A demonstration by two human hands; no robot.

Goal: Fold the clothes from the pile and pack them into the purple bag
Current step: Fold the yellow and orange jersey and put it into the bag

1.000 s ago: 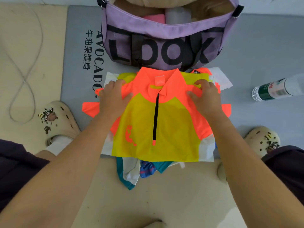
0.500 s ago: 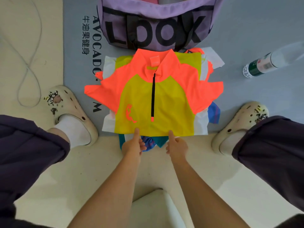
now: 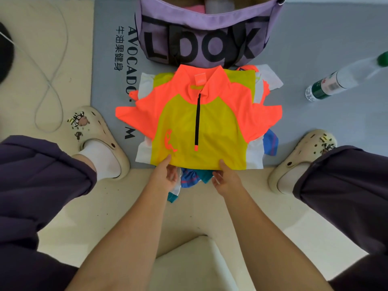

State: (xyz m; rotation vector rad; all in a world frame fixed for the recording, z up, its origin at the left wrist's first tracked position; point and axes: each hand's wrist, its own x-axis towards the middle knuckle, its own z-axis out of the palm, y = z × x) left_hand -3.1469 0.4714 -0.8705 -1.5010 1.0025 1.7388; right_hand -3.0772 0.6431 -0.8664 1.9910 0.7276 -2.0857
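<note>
An orange and yellow shirt (image 3: 199,124) is spread flat on top of a pile of clothes (image 3: 190,177) on a grey mat (image 3: 315,127). Its near hem is pinched by the left hand (image 3: 164,176) and the right hand (image 3: 225,178), thumbs laid on top. A purple bag (image 3: 207,36) is seen open just beyond the collar, clothes visible inside. A plastic bottle (image 3: 340,78) is laid on its side at far right. Cream clogs (image 3: 98,139) are seen at both sides of the pile.

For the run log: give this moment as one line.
stage: folding | left hand, right hand: pinch hem of orange-yellow shirt | purple bag: open
</note>
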